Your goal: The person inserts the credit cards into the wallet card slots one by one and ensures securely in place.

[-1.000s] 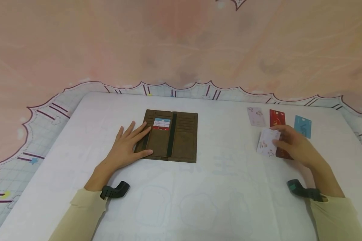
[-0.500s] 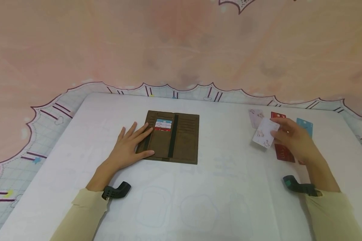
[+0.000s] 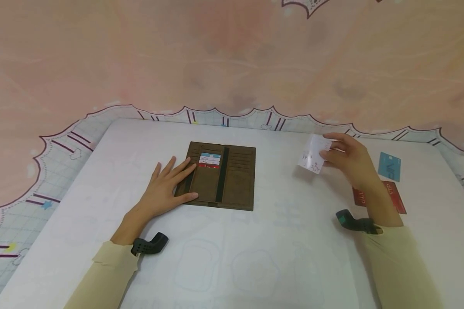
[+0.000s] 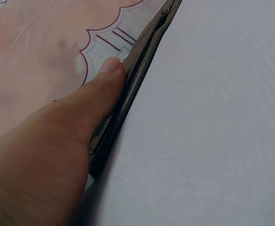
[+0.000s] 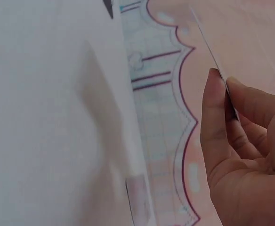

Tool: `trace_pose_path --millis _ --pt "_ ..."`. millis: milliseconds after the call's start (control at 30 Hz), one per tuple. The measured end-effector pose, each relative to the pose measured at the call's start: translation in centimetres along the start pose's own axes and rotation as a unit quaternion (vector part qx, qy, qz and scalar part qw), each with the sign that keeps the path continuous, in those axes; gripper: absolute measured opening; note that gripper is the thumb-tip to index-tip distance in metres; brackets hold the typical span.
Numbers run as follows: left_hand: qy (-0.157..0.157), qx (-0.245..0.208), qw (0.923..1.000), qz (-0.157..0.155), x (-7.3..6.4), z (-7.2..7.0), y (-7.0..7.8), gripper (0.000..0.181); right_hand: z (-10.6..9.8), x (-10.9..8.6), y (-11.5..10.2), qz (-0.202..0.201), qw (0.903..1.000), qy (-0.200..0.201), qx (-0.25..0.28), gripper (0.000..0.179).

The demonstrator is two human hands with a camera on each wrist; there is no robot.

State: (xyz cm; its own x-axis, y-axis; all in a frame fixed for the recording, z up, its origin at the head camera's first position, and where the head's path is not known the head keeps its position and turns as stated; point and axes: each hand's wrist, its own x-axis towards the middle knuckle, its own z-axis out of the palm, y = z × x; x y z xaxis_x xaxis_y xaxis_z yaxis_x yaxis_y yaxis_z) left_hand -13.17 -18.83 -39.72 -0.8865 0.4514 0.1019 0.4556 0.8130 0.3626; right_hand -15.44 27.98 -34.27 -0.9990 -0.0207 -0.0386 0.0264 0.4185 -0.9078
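Note:
An opened brown wallet [image 3: 237,180] lies flat on the white table, with a few cards [image 3: 209,159] showing blue, white and red in its left slot. My left hand [image 3: 158,184] rests on the wallet's left side, fingers spread; in the left wrist view its thumb [image 4: 110,70] lies along the wallet's edge [image 4: 142,61]. Off to the right, my right hand [image 3: 352,161] pinches a white card with a floral print [image 3: 312,155] between thumb and fingers, held above the table. The right wrist view shows that card [image 5: 231,106] almost edge-on.
Right of the wallet lie a blue card [image 3: 389,166] and two red cards, one [image 3: 396,197] partly under the right forearm in view, the other [image 3: 358,197] beside it. A pale card [image 5: 138,200] lies near the table's far edge in the right wrist view.
My right hand has lifted the floral card from among the other cards and carried it left and toward the far edge, tilting it. The left hand and wallet stay put.

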Motion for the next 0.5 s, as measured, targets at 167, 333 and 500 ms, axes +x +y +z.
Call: trace_pose_path --millis 167,333,500 --pt "0.0 0.003 1.0 -0.005 0.0 0.0 -0.2 0.081 2.6 1.1 -1.4 0.003 0.9955 -0.002 0.095 0.05" --pt "-0.001 -0.001 1.0 -0.006 0.0 0.0 -0.2 0.081 5.2 2.2 -2.4 -0.017 0.9922 -0.008 0.123 0.047" --pt "0.0 0.001 1.0 0.0 0.1 0.2 -0.2 0.081 7.1 3.0 -2.6 -0.04 0.9906 -0.011 0.13 0.046"
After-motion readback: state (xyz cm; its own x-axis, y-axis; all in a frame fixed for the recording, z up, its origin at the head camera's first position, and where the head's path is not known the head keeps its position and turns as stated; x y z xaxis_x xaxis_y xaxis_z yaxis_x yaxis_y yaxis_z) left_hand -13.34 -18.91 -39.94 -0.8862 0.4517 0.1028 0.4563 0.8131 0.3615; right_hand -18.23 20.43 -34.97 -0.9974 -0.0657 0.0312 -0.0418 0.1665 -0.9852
